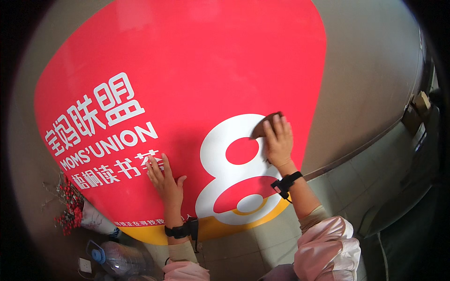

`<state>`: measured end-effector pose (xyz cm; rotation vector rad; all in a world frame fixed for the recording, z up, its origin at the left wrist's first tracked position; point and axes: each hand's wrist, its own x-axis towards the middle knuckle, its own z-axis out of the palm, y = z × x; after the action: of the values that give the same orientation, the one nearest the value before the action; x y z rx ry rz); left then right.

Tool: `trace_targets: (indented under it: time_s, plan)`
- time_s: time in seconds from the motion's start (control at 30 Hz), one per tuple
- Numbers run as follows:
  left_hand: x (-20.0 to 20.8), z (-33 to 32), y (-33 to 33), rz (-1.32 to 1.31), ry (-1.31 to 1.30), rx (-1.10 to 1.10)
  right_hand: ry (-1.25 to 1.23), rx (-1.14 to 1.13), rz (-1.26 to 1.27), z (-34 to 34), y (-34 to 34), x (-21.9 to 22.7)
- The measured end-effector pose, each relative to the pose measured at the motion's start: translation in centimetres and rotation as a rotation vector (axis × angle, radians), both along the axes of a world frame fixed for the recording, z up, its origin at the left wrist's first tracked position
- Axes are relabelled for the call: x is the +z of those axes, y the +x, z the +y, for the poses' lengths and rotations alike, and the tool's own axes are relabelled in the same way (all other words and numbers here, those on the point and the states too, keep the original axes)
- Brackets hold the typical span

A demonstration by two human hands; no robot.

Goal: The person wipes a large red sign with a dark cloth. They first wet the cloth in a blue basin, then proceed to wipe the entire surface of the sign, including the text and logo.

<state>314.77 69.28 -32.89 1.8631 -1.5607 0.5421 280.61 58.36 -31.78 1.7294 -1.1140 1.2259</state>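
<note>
A big glossy red panel [243, 70] with white lettering and a yellow lower edge covers the wall in front of me. My right hand [280, 140] presses a dark brown cloth [259, 127] flat against it, at the upper right of a large white looped figure [211, 147]. The cloth's edges stick out past my fingertips; the rest lies hidden under the hand. Lower and to the left, my left hand [167, 184] is open, fingers spread at the end of a line of white lettering. It holds nothing, and I cannot tell whether the palm touches the panel.
At the lower left stand a large clear plastic bottle [124, 258] with a blue cap and red-berried stems [72, 206] in a pale wrapped pot. A white wall socket [85, 265] is beside the bottle. To the right are a dark chair [398, 210] and a cardboard box [422, 103].
</note>
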Motion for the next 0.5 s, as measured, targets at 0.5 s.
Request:
trace_targets:
  time_s: [0.5]
  plan:
    - [0.8,0.4,-1.7,0.004,-0.053,0.041,0.289,-0.194,-0.798,-1.7,-11.2,-7.6]
